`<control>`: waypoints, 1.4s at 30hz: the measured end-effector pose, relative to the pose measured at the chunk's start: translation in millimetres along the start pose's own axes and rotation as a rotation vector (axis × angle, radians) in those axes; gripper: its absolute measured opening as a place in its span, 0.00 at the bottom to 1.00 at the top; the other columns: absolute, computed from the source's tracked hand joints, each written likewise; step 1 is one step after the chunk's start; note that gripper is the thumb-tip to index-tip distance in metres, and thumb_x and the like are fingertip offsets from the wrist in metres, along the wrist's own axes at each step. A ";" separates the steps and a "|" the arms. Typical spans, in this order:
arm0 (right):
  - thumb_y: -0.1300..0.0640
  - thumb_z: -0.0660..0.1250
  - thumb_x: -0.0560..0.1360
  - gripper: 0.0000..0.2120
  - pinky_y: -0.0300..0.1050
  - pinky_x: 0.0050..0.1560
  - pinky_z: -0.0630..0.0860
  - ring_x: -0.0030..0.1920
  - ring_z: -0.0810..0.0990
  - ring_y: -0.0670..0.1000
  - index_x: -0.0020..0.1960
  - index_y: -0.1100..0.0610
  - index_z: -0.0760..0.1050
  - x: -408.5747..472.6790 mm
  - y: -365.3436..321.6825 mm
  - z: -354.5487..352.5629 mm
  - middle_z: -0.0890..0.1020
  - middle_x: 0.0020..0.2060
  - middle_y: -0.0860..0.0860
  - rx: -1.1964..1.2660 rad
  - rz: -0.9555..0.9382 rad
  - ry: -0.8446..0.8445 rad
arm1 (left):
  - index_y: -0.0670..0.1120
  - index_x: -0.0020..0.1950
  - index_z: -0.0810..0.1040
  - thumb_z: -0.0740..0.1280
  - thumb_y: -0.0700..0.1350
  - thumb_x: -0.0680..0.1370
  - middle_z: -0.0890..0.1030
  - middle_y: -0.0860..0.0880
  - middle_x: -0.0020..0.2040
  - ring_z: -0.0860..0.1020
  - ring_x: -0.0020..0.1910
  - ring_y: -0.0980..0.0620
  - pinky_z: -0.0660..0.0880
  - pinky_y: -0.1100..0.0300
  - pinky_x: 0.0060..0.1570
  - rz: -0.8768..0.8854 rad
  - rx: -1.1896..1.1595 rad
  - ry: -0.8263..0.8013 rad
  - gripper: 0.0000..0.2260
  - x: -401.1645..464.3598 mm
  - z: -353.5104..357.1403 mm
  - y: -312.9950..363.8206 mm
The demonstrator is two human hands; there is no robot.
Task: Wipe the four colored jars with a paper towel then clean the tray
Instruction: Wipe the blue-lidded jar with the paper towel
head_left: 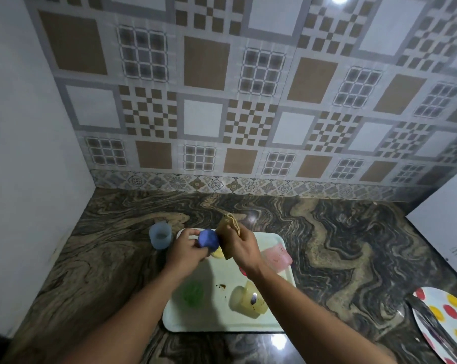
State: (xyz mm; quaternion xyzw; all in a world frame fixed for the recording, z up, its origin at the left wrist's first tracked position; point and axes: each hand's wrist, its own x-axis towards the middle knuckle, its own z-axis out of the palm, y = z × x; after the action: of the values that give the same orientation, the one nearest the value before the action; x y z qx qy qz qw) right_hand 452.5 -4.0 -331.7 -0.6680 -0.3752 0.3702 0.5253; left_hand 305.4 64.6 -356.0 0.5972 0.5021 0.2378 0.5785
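My left hand (186, 249) grips a blue lid (208, 238) above the far end of the white tray (217, 321). My right hand (242, 248) holds a folded tan paper towel (228, 227) right against the lid. The blue jar (160, 235) stands upright on the counter, just left of the tray. On the tray lie a pink jar (278, 254) on its side, a yellow jar (247, 298) on its side and a green jar (193, 292) partly under my left forearm. A yellow lid (217, 253) and a red lid (242, 271) peek out beneath my hands. Brown stains (221, 286) mark the tray's middle.
The marbled counter (340, 245) runs back to a tiled wall. A white appliance (448, 227) stands at the right edge. A plate with red and yellow dots (442, 324) lies at the lower right. A white wall closes off the left side.
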 end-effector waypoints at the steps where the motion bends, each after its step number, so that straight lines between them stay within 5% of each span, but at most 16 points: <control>1: 0.54 0.62 0.85 0.15 0.49 0.35 0.72 0.34 0.75 0.53 0.48 0.65 0.77 -3.4 -2.1 4.2 0.77 0.33 0.56 -0.025 -0.016 -0.008 | 0.52 0.53 0.78 0.77 0.40 0.69 0.87 0.50 0.45 0.85 0.49 0.47 0.83 0.47 0.51 -0.021 -0.098 0.012 0.17 -5.1 3.2 3.6; 5: 0.56 0.60 0.87 0.12 0.46 0.42 0.73 0.39 0.76 0.49 0.53 0.58 0.80 -10.2 -6.0 10.4 0.80 0.39 0.53 -0.022 -0.072 0.001 | 0.44 0.57 0.82 0.74 0.37 0.75 0.87 0.45 0.49 0.85 0.52 0.46 0.81 0.56 0.47 -0.123 -0.451 0.021 0.12 -15.1 9.5 7.6; 11: 0.54 0.61 0.86 0.11 0.52 0.52 0.78 0.47 0.81 0.47 0.60 0.51 0.82 -16.8 -10.0 8.3 0.85 0.47 0.49 -0.131 -0.221 -0.055 | 0.43 0.59 0.81 0.70 0.40 0.79 0.87 0.42 0.53 0.85 0.54 0.46 0.81 0.53 0.50 -0.213 -0.700 -0.025 0.09 -24.0 2.7 21.3; 15: 0.55 0.61 0.87 0.12 0.40 0.56 0.77 0.52 0.82 0.43 0.64 0.52 0.81 -22.0 -17.9 11.4 0.86 0.52 0.46 -0.191 -0.301 -0.090 | 0.42 0.59 0.81 0.66 0.45 0.81 0.86 0.41 0.52 0.84 0.53 0.44 0.80 0.50 0.52 -0.278 -0.872 -0.020 0.10 -27.6 -4.2 26.7; 19: 0.56 0.61 0.87 0.11 0.37 0.54 0.76 0.50 0.81 0.40 0.64 0.53 0.81 -25.5 -21.7 12.5 0.86 0.51 0.45 -0.175 -0.333 -0.086 | 0.40 0.58 0.79 0.60 0.45 0.84 0.86 0.39 0.50 0.83 0.52 0.43 0.79 0.48 0.57 -0.299 -0.928 -0.026 0.12 -33.5 -12.9 30.7; 23: 0.56 0.61 0.87 0.10 0.46 0.43 0.75 0.39 0.77 0.46 0.59 0.56 0.81 -25.7 -20.6 12.9 0.81 0.40 0.48 -0.089 -0.302 -0.030 | 0.40 0.61 0.79 0.61 0.44 0.83 0.86 0.40 0.50 0.82 0.53 0.45 0.78 0.50 0.57 -0.274 -0.950 -0.050 0.12 -35.7 -23.1 34.0; 26: 0.55 0.61 0.85 0.14 0.43 0.63 0.77 0.61 0.80 0.43 0.68 0.54 0.79 -32.1 -14.2 7.2 0.82 0.61 0.47 -0.365 -0.575 0.003 | 0.40 0.61 0.80 0.61 0.41 0.83 0.86 0.41 0.48 0.83 0.51 0.46 0.78 0.51 0.53 -0.250 -0.976 -0.072 0.11 -37.6 -24.6 39.2; 29: 0.57 0.61 0.84 0.21 0.37 0.74 0.68 0.76 0.71 0.44 0.77 0.52 0.72 -33.1 -4.6 -0.7 0.73 0.76 0.50 -0.540 -0.707 -0.039 | 0.41 0.56 0.82 0.62 0.40 0.83 0.87 0.43 0.44 0.85 0.42 0.49 0.78 0.51 0.54 -0.248 -1.000 -0.147 0.10 -42.8 -24.3 47.2; 32: 0.49 0.59 0.86 0.17 0.49 0.59 0.78 0.55 0.82 0.50 0.64 0.58 0.80 -28.7 -21.3 -2.9 0.85 0.56 0.55 -0.242 -0.394 -0.071 | 0.41 0.60 0.80 0.62 0.40 0.82 0.87 0.42 0.50 0.85 0.51 0.48 0.76 0.47 0.61 -0.279 -0.963 -0.253 0.10 -45.6 -28.7 46.1; 34: 0.50 0.58 0.87 0.19 0.53 0.45 0.75 0.38 0.79 0.56 0.48 0.61 0.79 -21.6 -35.4 -4.9 0.83 0.38 0.61 0.028 -0.077 -0.078 | 0.42 0.60 0.80 0.64 0.40 0.81 0.86 0.42 0.51 0.83 0.55 0.47 0.73 0.43 0.66 -0.299 -0.964 -0.311 0.10 -46.4 -30.4 45.1; 36: 0.53 0.58 0.87 0.18 0.51 0.42 0.74 0.34 0.79 0.54 0.42 0.57 0.77 -22.8 -38.7 -7.5 0.82 0.33 0.56 0.043 -0.106 -0.021 | 0.42 0.58 0.80 0.64 0.41 0.80 0.87 0.43 0.51 0.82 0.56 0.48 0.72 0.41 0.67 -0.295 -0.973 -0.310 0.10 -45.1 -34.2 45.5; 39: 0.55 0.59 0.87 0.13 0.49 0.59 0.80 0.56 0.84 0.48 0.61 0.54 0.82 -37.8 -34.3 -13.0 0.86 0.54 0.50 -0.173 -0.514 0.026 | 0.43 0.59 0.81 0.63 0.42 0.81 0.87 0.43 0.50 0.84 0.52 0.49 0.73 0.42 0.66 -0.276 -0.925 -0.286 0.10 -44.3 -39.8 49.1; 42: 0.61 0.62 0.85 0.20 0.43 0.77 0.68 0.77 0.71 0.47 0.76 0.54 0.73 -41.4 -21.1 -12.7 0.74 0.76 0.51 -0.512 -0.769 -0.076 | 0.43 0.55 0.82 0.63 0.43 0.82 0.87 0.44 0.46 0.83 0.49 0.49 0.73 0.43 0.65 -0.272 -0.877 -0.264 0.09 -45.2 -38.4 52.9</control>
State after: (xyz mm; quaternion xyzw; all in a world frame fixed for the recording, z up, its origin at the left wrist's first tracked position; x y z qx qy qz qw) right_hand 443.0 -42.7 -304.7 -0.5747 -0.6940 0.0682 0.4284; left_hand 272.1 51.6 -285.1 0.2509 0.3501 0.2715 0.8607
